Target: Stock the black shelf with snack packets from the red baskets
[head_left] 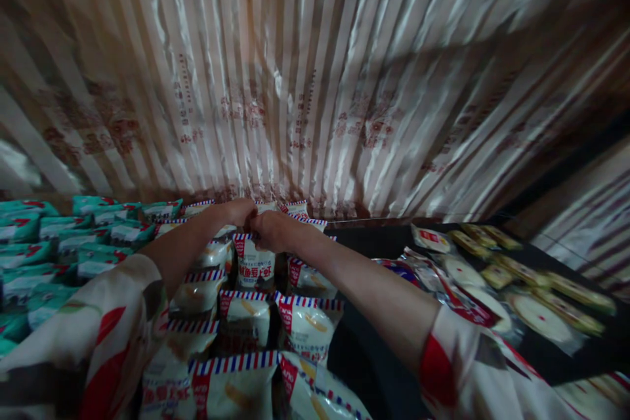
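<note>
Both of my hands reach to the back of a block of white snack bags with red-and-blue striped edges and close together there. My right hand point(270, 231) is closed, its fingers at the top edge of one upright snack bag point(254, 270). Just left of it and touching it, my left hand point(240, 212) bends downward with its fingers curled. What it holds, if anything, is hidden behind the right hand. More striped bags point(245, 320) stand in rows in front, below my forearms.
Green snack bags point(93, 230) fill the left side in rows. To the right, on a black surface point(374, 348), lie flat clear packs with round pale contents point(536, 315) and yellowish packs point(575, 292). A wrinkled striped plastic sheet point(295, 79) with red print rises behind.
</note>
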The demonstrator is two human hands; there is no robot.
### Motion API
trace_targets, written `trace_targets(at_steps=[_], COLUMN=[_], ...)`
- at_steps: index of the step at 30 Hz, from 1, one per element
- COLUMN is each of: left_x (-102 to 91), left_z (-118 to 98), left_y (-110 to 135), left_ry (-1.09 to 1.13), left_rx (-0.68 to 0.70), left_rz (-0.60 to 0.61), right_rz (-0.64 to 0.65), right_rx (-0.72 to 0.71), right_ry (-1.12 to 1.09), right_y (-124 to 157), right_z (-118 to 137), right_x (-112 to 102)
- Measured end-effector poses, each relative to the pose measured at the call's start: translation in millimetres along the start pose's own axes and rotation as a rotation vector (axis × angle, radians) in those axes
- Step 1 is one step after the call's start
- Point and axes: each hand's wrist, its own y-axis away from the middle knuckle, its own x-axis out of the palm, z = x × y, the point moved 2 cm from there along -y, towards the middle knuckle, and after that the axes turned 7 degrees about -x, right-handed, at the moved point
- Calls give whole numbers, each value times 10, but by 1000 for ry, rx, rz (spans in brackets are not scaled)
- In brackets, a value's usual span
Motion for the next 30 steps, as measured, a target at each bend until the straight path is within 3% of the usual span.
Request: trace_targets(at_steps=[9, 18, 22, 25, 30], left_x=[-55, -118, -291, -384, -304], left_z=[-63, -55, -42, -66, -166], left_y=[25, 107, 274, 464, 734], left_ry=[-87, -67, -83, -87, -133], left_rx=[-13, 12, 7, 53, 172], left_rz=[18, -38, -83, -46, 34], right_rz=[-55, -4, 1, 3, -23], right_rx=[18, 40, 26, 28, 64], right_ry=[-12, 4, 0, -12, -59], right_y=[-56, -86, -52, -37, -25], right_z=[-122, -103, -72, -69, -100], right_x=[84, 110, 99, 95, 112])
